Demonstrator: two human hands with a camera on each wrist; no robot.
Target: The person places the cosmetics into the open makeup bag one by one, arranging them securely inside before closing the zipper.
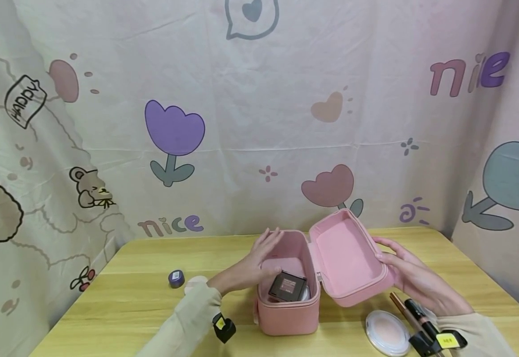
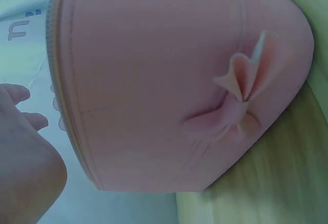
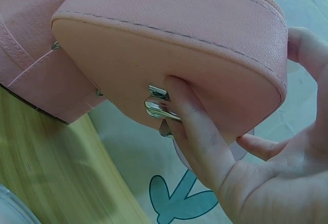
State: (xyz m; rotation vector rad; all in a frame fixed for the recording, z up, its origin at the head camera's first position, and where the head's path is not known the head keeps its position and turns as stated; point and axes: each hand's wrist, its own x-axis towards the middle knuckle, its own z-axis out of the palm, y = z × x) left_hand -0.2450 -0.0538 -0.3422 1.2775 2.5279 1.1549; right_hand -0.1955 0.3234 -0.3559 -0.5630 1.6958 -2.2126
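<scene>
A pink cosmetic case (image 1: 288,317) stands on the table with its lid (image 1: 339,253) swung out to the right. My right hand (image 1: 413,277) grips the lid's outer edge; in the right wrist view, fingers (image 3: 192,108) lie against the lid's top by a metal clasp (image 3: 159,108). My left hand (image 1: 257,265) is at the case's left rim, fingers extended upward and thumb over the opening. Inside the case lies a dark square compact (image 1: 288,286), with a paler round item partly hidden under it. A pink bow (image 2: 236,108) decorates the case's side in the left wrist view.
Left of the case are a small dark-blue round jar (image 1: 176,278) and a pale round item (image 1: 195,283) partly behind the left forearm. A clear-rimmed powder compact (image 1: 387,332) and slim makeup tubes (image 1: 421,319) lie by the right forearm. A printed curtain (image 1: 259,99) hangs behind the table.
</scene>
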